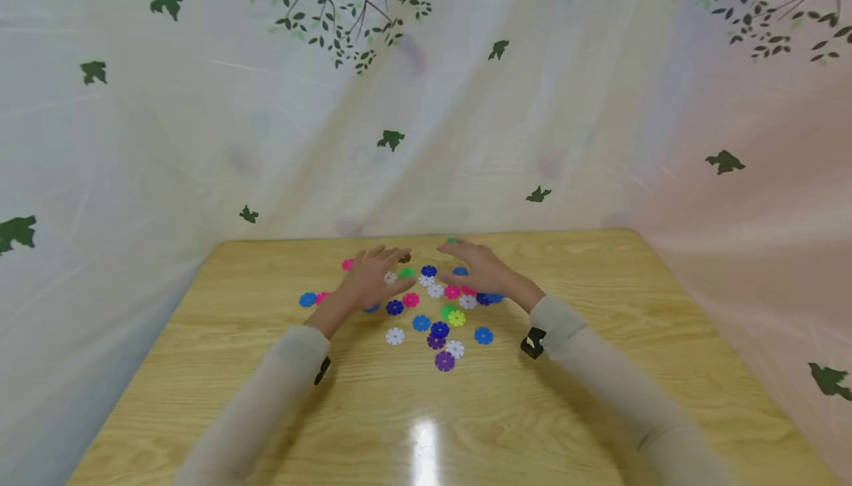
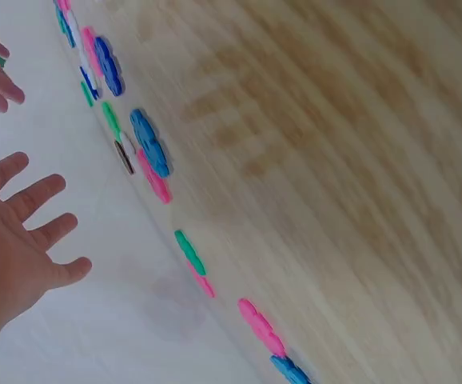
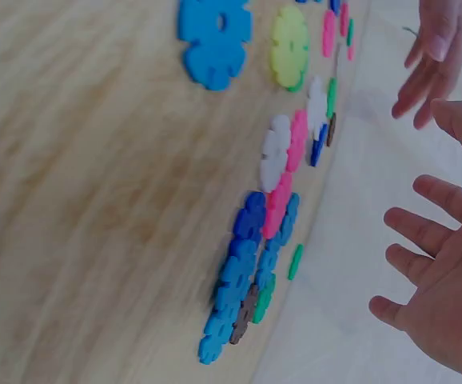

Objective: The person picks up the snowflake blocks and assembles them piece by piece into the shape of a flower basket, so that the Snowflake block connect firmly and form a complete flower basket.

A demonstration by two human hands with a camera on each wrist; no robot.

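Note:
Both hands hover over flat, notched, flower-shaped plastic discs spread on a wooden table. My left hand (image 1: pixel 371 280) is over the left part of the spread, fingers extended and apart, holding nothing. Over the right part is my right hand (image 1: pixel 481 268), its fingers also spread and its palm bare in the right wrist view. Between and in front of them lie a pink disc (image 1: pixel 410 299), a dark blue disc (image 1: pixel 395 308), a yellow disc (image 1: pixel 456 318) and a white disc (image 1: pixel 396 336). Nearest the front edge is a purple disc (image 1: pixel 444 361). The hands partly hide several discs.
The wooden table (image 1: pixel 426 397) reaches back to a pale cloth backdrop (image 1: pixel 452 101) printed with green birds and branches. At the spread's left side lies a blue disc (image 1: pixel 308 299); in the right wrist view, a brown disc (image 3: pixel 245 314) sits among blue and green ones.

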